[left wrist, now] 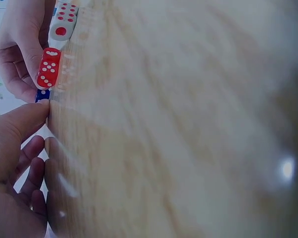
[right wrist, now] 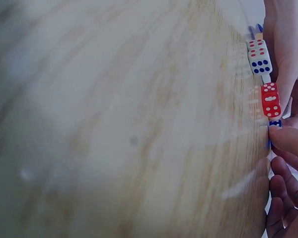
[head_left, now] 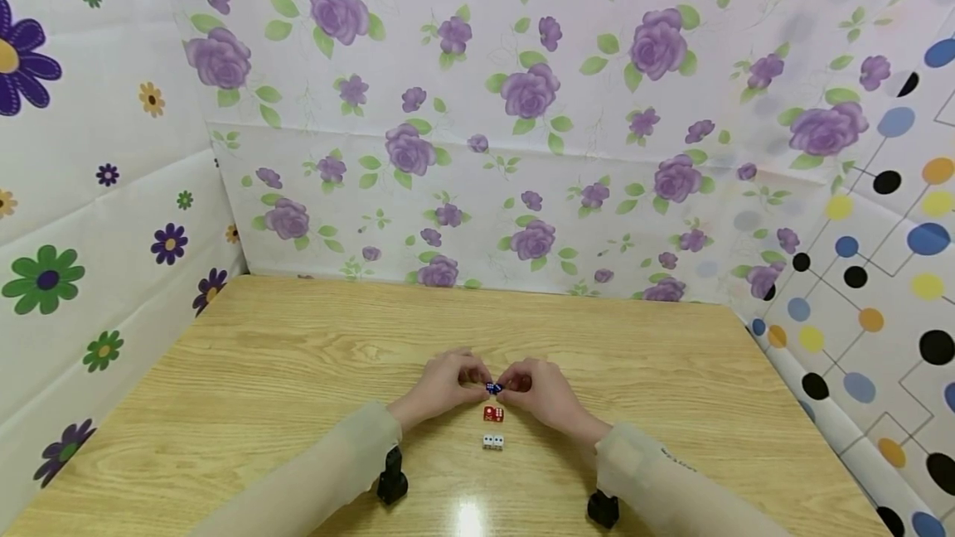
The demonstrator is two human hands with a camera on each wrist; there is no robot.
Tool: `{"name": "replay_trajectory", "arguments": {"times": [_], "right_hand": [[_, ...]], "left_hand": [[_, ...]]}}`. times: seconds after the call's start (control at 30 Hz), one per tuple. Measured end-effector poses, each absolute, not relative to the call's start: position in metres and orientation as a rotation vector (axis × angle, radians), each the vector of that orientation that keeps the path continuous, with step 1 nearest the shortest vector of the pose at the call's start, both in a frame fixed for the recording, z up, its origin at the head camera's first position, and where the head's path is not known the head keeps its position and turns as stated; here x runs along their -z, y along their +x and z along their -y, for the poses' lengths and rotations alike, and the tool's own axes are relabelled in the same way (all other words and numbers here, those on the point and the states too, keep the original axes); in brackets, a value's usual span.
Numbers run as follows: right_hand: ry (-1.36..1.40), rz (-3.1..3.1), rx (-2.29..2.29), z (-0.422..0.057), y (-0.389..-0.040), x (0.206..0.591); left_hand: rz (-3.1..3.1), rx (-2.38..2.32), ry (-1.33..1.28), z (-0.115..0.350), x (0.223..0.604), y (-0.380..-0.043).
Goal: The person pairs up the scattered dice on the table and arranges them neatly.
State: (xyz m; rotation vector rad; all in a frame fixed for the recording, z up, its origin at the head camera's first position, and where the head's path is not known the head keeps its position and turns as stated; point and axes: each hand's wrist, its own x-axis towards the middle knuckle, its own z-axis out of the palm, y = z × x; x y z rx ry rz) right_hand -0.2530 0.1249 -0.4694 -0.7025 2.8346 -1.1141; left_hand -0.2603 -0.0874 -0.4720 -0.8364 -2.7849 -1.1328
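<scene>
Two small blue dice, a left one and a right one, sit side by side on the wooden table. My left hand pinches the left blue die between thumb and forefinger. From the other side, my right hand pinches the right one the same way. The fingertips hide much of the blue dice in both wrist views. Just nearer to me lies a pair of red dice, set side by side, and nearer still a pair of white dice. All three pairs line up in a column.
The wooden table reaches back to a wall cloth with purple roses. A flowered cloth hangs on the left and a dotted one on the right. Light glares off the table's near part.
</scene>
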Motion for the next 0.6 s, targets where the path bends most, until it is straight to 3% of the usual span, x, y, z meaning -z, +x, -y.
{"name": "replay_trajectory", "arguments": {"times": [0.6], "right_hand": [[-0.694,-2.842,1.127,-0.135,-0.248,0.469]], "left_hand": [[2.848,1.117,-0.903,0.097,0.466,-0.258]]}}
